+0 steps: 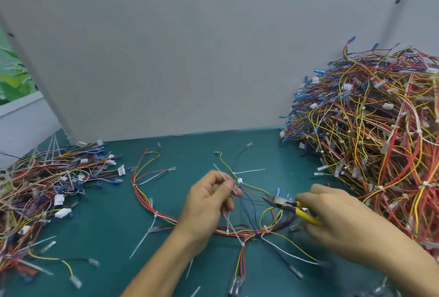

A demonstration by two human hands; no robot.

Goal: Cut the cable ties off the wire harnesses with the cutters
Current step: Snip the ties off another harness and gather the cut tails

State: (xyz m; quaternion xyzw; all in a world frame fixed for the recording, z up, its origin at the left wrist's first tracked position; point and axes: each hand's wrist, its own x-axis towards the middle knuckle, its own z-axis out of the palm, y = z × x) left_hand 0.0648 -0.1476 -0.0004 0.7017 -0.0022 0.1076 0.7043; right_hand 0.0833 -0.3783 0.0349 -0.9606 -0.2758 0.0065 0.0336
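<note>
While left hand [209, 201] pinches white cable tie [219, 172] | right hand [332, 218] grips yellow-handled cutters [281, 204] | harness [237, 231] red-yellow-blue

Table [95, 237]: plain teal green. Wall [190, 47]: pale grey. Cutters [298, 210]: yellow handles, dark grey head. Harness [247, 232]: red, yellow, blue, black and white wires. Ties [140, 241]: translucent white. Right pile [380, 142]: mostly red, orange and yellow, some blue and white. Left pile [47, 189]: red, blue, black, yellow, white. Far-left panel [11, 78]: green leaf pattern.

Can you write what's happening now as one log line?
left hand: pinches cable tie | right hand: grips cutters | cutter tips: among wire harness wires
</note>
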